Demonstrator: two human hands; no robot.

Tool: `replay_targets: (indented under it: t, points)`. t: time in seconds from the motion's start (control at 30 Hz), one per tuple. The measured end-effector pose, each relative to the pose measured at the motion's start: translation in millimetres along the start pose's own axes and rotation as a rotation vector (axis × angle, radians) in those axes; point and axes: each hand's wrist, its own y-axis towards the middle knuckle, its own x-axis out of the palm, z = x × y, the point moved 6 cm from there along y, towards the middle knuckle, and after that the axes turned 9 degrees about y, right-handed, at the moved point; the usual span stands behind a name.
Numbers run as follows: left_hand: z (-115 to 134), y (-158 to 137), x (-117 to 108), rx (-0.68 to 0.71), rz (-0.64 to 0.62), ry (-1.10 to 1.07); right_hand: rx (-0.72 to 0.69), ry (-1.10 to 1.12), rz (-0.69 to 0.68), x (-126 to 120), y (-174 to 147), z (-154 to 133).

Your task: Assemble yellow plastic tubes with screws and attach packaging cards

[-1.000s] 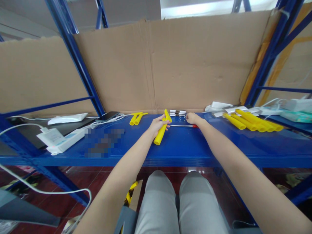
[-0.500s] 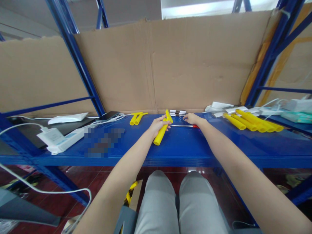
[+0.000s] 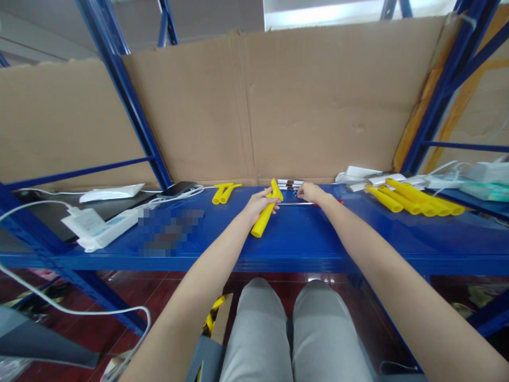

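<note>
My left hand (image 3: 261, 204) is wrapped round a yellow T-shaped plastic handle (image 3: 260, 225), its hollow round end tilted down toward me and its crosspiece pointing away. Past the crosspiece, my right hand (image 3: 312, 192) is low over the blue shelf with its fingertips pinched together. What they hold, if anything, is too small to make out. A screwdriver with a thin metal shaft (image 3: 293, 204) lies across the shelf between the hands; its red handle (image 3: 341, 201) is partly hidden under my right wrist. Several small white-and-dark rolls or packs (image 3: 287, 183) lie behind, against the cardboard.
Two yellow T-shaped pieces (image 3: 221, 194) lie left of my hands. Several yellow tubes (image 3: 413, 199) rest at the right, by white packets (image 3: 358, 175). A power strip (image 3: 113, 229) with cables is at the left. Cardboard (image 3: 318, 106) walls off the back between blue posts.
My right hand has shifted slightly left, toward the yellow handle. The screwdriver's red end now shows right of my wrist. My left hand keeps its hold.
</note>
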Motion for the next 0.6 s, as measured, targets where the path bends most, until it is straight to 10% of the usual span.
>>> replay_targets:
  t: [0.33, 0.6]
  points:
    - [-1, -2, -1, -0.039, 0.010, -0.045, 0.026, 0.064, 0.021, 4, 3, 1]
    - [-8, 5, -2, -0.092, -0.017, -0.053, -0.135, 0.672, 0.275, -12, 6, -8]
